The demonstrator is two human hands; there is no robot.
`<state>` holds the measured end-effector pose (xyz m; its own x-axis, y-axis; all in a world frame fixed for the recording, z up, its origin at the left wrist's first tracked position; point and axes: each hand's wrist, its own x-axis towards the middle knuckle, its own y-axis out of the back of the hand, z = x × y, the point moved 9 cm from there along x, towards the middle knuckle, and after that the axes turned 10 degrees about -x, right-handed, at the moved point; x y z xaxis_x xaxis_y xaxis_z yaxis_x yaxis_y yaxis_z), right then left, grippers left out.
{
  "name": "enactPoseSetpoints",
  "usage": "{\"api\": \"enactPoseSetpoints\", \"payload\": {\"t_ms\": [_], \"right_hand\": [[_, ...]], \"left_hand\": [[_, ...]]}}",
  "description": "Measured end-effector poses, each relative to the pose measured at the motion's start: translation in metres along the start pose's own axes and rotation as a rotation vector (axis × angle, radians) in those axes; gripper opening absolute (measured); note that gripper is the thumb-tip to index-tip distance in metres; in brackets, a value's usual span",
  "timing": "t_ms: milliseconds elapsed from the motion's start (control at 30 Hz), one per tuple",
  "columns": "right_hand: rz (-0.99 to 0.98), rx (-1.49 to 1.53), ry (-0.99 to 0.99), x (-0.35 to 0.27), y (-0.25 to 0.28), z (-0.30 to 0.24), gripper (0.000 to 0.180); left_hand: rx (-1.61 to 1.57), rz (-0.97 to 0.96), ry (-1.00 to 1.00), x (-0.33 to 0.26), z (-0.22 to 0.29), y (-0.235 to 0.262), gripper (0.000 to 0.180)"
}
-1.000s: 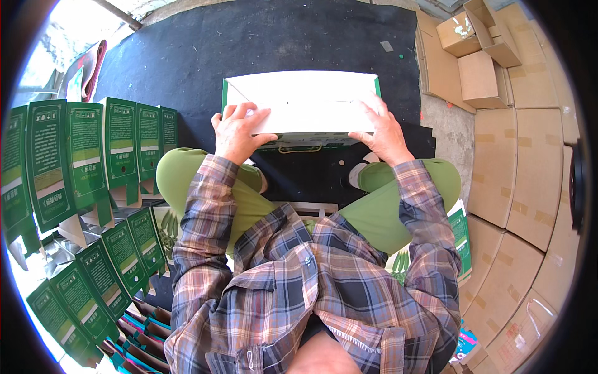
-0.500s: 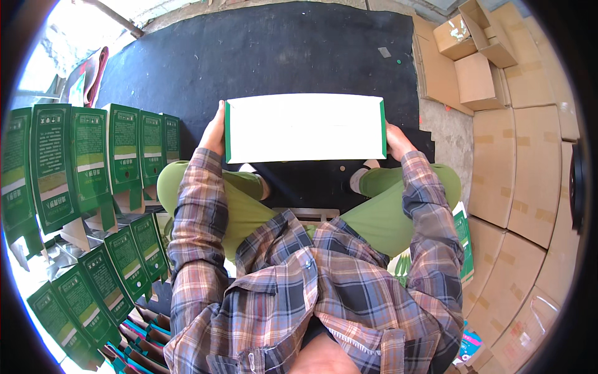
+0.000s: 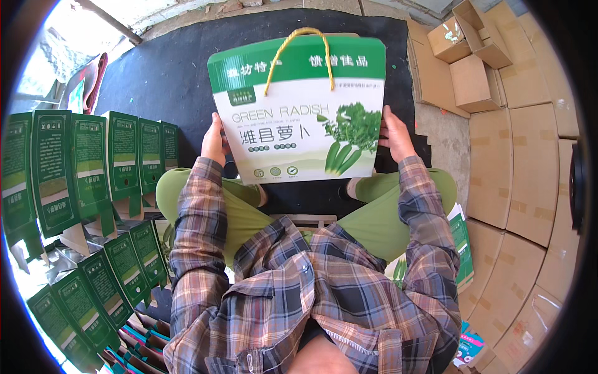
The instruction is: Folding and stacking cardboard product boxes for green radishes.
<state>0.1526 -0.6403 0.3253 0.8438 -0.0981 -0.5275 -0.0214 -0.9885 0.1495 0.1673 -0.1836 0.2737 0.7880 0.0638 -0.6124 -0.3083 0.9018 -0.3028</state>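
Between my hands is a green and white cardboard carrier box (image 3: pixel 293 134), its printed front with a vegetable picture tilted up toward me. A yellow rope handle (image 3: pixel 299 32) loops from its top panel. My left hand (image 3: pixel 213 142) presses against the box's left side, and my right hand (image 3: pixel 397 136) grips the right side, its thumb and fingers along the edge. Parts of the fingers are hidden by the box. It is held above the black mat, beyond my knees.
Standing green cartons (image 3: pixel 90 168) line the left in rows. Folded cartons with blue edges (image 3: pixel 140 340) lie at lower left. Brown cardboard boxes (image 3: pixel 489 162) are stacked along the right, and open brown boxes (image 3: pixel 476 81) sit at the upper right. A black mat (image 3: pixel 180 68) covers the floor.
The box has been turned so its printed front and rope handle show, where a plain white face showed before. Both hands have shifted with it, staying at its two sides.
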Motion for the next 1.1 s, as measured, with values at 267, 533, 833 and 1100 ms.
{"api": "enactPoseSetpoints", "payload": {"t_ms": [267,533,833,1100], "right_hand": [[-0.139,-0.093,-0.070,0.005,-0.009,0.023,0.043],[-0.128,-0.366,-0.259,0.008,-0.004,0.054,0.035],[0.014,-0.205,-0.062,0.006,0.010,0.020,0.037],[-0.202,-0.170,0.009,0.001,-0.019,0.006,0.052]], "left_hand": [[-0.005,-0.015,0.004,-0.016,0.000,-0.010,0.033],[0.261,0.049,0.111,-0.002,-0.023,0.000,0.041],[0.657,-0.172,-0.344,-0.018,0.018,-0.037,0.065],[0.911,-0.297,-0.300,-0.030,0.014,-0.047,0.067]]}}
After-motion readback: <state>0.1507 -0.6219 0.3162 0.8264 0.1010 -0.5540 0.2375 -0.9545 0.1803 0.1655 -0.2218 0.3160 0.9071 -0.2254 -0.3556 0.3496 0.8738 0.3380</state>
